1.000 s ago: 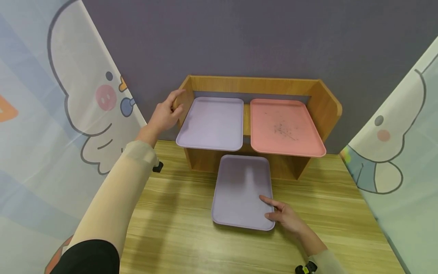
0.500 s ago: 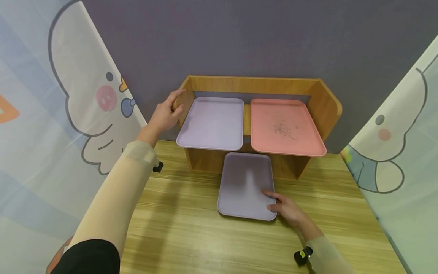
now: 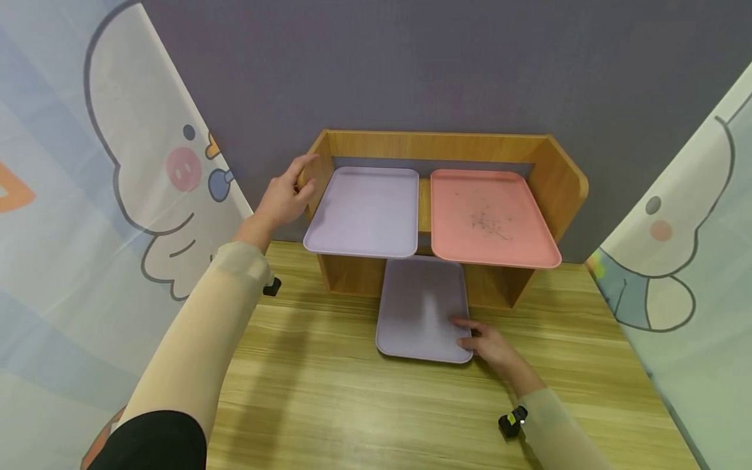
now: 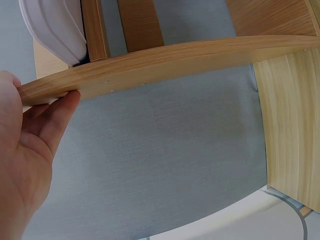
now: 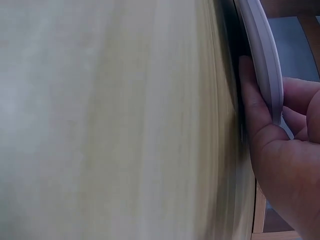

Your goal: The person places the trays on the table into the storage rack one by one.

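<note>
My left hand (image 3: pixel 281 199) grips the left side panel of a small wooden desk shelf (image 3: pixel 437 145); in the left wrist view its fingers (image 4: pixel 60 117) lie against the panel's outer face. Below, my right hand (image 3: pixel 490 349) pinches the right rim of a greyish-purple tray (image 3: pixel 420 320). The right wrist view shows that tray's rim (image 5: pixel 265 55) between the digits, low over the table. The tray's far end lies under the shelf's upper level, partly hidden there. On that level sit a pale lilac tray (image 3: pixel 367 212) at left and a pink tray (image 3: pixel 487 215) with a dark plant print at right.
The shelf stands on a wood-grain table (image 3: pixel 329 405) against a grey partition (image 3: pixel 411 65). Cloth panels with cartoon figures flank it, one on the left (image 3: pixel 147 163) and one on the right (image 3: pixel 693 313). Both upper trays overhang the shelf's front.
My right hand has slid the greyish-purple tray away from me, farther under the shelf's upper level. The left hand keeps its place on the side panel.
</note>
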The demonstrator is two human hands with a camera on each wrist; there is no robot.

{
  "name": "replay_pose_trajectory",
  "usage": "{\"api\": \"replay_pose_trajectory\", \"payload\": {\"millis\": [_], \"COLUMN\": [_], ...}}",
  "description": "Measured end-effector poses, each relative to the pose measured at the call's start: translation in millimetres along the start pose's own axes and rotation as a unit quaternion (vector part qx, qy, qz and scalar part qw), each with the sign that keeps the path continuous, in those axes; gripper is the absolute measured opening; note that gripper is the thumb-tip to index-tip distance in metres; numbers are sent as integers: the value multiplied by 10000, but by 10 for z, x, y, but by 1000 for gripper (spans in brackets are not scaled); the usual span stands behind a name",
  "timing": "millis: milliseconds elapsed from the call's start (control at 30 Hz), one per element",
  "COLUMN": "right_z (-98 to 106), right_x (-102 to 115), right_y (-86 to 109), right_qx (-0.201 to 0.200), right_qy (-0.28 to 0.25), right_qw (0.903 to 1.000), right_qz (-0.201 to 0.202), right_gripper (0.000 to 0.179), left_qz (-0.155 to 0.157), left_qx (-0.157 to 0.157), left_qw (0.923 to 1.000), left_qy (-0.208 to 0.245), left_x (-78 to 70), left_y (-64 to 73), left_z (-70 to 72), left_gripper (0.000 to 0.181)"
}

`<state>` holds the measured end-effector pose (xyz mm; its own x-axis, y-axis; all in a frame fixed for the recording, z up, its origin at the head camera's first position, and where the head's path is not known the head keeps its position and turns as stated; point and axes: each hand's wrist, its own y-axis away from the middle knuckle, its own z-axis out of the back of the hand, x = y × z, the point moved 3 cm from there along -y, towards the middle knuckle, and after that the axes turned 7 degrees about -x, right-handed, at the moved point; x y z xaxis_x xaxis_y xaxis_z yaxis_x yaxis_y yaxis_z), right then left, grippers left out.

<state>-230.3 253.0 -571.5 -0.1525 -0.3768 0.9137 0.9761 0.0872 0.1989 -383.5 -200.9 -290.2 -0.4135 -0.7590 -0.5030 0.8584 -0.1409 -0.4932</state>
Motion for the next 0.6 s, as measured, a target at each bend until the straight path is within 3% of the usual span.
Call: {"api": "replay_pose_trajectory", "payload": {"millis": [233, 600], "right_z": [22, 9], "right_x": [29, 55], "right_y": [-82, -229], "right_qx": [-253, -402], "right_qy": [155, -301], "right_qw": [9996, 9987], "right_qz": [-20, 98], "right_gripper": [58, 59], "left_qz": [33, 89], "left_qx": [15, 14], "left_qw": [10000, 10000], "left_qy": [9, 26], "left_x": [-1, 10], "left_y": [3, 0], "left_z": [-3, -3], "left_gripper": [58, 58]}}
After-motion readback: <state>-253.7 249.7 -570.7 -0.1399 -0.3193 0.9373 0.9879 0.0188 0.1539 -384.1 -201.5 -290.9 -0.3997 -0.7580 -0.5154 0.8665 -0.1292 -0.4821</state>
